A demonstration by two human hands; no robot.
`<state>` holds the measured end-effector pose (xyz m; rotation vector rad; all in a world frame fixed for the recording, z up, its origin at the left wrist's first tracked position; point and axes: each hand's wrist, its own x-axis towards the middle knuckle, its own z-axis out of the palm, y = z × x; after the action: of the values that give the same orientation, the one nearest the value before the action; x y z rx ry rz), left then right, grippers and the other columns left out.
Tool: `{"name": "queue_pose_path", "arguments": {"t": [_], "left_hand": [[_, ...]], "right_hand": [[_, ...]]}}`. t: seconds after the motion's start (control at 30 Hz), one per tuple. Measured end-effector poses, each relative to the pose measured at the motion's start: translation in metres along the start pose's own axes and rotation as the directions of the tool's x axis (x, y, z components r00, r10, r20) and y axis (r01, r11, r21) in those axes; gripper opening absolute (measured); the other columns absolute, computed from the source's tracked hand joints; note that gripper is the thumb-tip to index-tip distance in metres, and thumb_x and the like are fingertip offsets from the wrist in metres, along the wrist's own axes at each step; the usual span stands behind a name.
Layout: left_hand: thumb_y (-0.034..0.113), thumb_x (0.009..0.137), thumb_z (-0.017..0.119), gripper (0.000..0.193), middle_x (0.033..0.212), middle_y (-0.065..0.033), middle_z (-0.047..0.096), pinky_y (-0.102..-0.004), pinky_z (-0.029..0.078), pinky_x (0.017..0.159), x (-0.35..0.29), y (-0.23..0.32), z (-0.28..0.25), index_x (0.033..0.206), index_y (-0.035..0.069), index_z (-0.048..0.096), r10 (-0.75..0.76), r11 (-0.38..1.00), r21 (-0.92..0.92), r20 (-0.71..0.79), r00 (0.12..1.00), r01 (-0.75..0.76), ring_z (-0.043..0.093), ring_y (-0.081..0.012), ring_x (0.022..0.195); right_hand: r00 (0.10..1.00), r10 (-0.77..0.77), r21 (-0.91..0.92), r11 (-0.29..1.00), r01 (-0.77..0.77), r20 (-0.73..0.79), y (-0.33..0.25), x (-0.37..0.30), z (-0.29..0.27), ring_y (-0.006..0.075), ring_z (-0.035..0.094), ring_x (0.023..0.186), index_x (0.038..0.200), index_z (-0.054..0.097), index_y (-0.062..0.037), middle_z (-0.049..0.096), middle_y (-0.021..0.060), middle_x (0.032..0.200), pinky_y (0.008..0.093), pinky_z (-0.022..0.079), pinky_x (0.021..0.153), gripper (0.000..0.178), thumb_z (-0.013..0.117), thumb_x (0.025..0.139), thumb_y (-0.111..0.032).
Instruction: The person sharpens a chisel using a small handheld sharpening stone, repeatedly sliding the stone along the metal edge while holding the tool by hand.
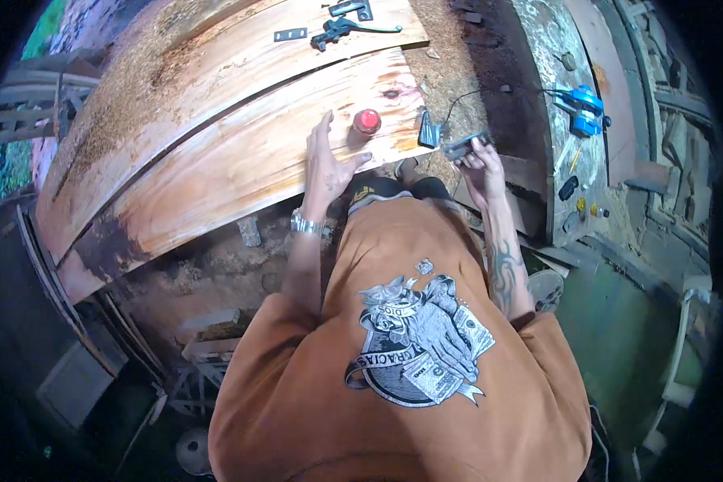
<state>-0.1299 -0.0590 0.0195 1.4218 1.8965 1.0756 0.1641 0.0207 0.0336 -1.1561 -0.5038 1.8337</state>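
Hands: left hand (327, 165) and right hand (482, 167) well apart from each other, near the right end of the wooden tabletop (209, 173).
Left hand: thumb and fingers parted, just beside a round red-topped object (367, 123); a metal-banded wristwatch (307, 224) circles the wrist.
Right hand: fingers closed on a dark block (463, 147), held just past the tabletop's right end.
Red-topped object: on the pale board, between the two hands.
Dark wedge (429, 130): at the board's right end, near the dark block.
Far board: black lever part (344, 33) beside a flat dark plate (290, 34); wood shavings (157, 68) lie farther left.
Right-hand bench: blue power tool (584, 111) with a black cable (490, 90) leading toward the dark wedge; where it ends is unclear.
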Motion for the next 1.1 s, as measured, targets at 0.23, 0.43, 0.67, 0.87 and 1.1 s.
{"name": "queue_pose_path", "arguments": {"t": [0.23, 0.43, 0.67, 0.87, 1.1], "left_hand": [[0.021, 0.070, 0.091, 0.082, 0.130, -0.0202, 0.060, -0.0449, 0.048, 0.104, 0.034, -0.028, 0.061, 0.138, 0.005, 0.049, -0.083, 0.993, -0.072, 0.110, 0.990, 0.091, 0.059, -0.0336, 0.123], [0.030, 0.070, 0.085, 0.058, 0.109, -0.0141, 0.064, -0.0428, 0.049, 0.090, 0.051, -0.007, 0.053, 0.119, 0.008, 0.063, 0.369, 0.908, 0.080, 0.306, 0.877, -0.410, 0.063, -0.0345, 0.102], [0.033, 0.071, 0.084, 0.049, 0.100, -0.0121, 0.061, -0.0451, 0.055, 0.075, 0.056, 0.040, 0.060, 0.112, 0.015, 0.066, 0.277, 0.761, 0.305, 0.646, 0.711, -0.573, 0.065, -0.0334, 0.095], [0.033, 0.069, 0.086, 0.052, 0.103, -0.0096, 0.061, -0.0435, 0.057, 0.075, 0.068, 0.060, 0.061, 0.114, 0.015, 0.065, 0.254, 0.662, 0.351, 0.726, 0.639, -0.662, 0.067, -0.0297, 0.097], [0.042, 0.075, 0.081, 0.046, 0.101, -0.0109, 0.063, -0.0445, 0.056, 0.074, 0.073, 0.076, 0.066, 0.108, 0.014, 0.065, 0.209, 0.638, 0.374, 0.757, 0.619, -0.673, 0.068, -0.0301, 0.095]], "right_hand": [[0.875, 0.362, -0.138, 0.896, -0.422, -0.322, 0.058, 0.054, -0.052, 0.0099, 0.060, 0.066, 0.100, 0.063, -0.0120, 0.064, -0.0015, 0.082, 0.0210, 0.046, 0.052, 0.017, 0.069, 0.097, -0.028], [0.829, 0.551, 0.206, 0.826, -0.525, -0.097, 0.075, 0.070, -0.061, 0.0122, 0.061, 0.056, 0.098, 0.057, -0.0012, 0.063, 0.0074, 0.076, 0.0193, 0.055, 0.048, 0.015, 0.059, 0.100, -0.016], [0.877, 0.447, 0.314, 0.870, -0.380, -0.175, 0.088, 0.065, -0.051, 0.0138, 0.058, 0.053, 0.100, 0.056, 0.0000, 0.065, 0.0122, 0.080, 0.0196, 0.054, 0.047, 0.015, 0.057, 0.100, -0.015], [0.876, 0.435, 0.364, 0.866, -0.343, -0.209, 0.086, 0.062, -0.038, 0.0151, 0.058, 0.057, 0.099, 0.058, -0.0013, 0.065, 0.0120, 0.082, 0.0202, 0.052, 0.048, 0.015, 0.057, 0.100, -0.016], [0.885, 0.430, 0.270, 0.886, -0.376, -0.180, 0.084, 0.059, -0.039, 0.0131, 0.057, 0.058, 0.101, 0.060, -0.0055, 0.066, 0.0067, 0.081, 0.0219, 0.050, 0.047, 0.016, 0.058, 0.100, -0.021]]}}
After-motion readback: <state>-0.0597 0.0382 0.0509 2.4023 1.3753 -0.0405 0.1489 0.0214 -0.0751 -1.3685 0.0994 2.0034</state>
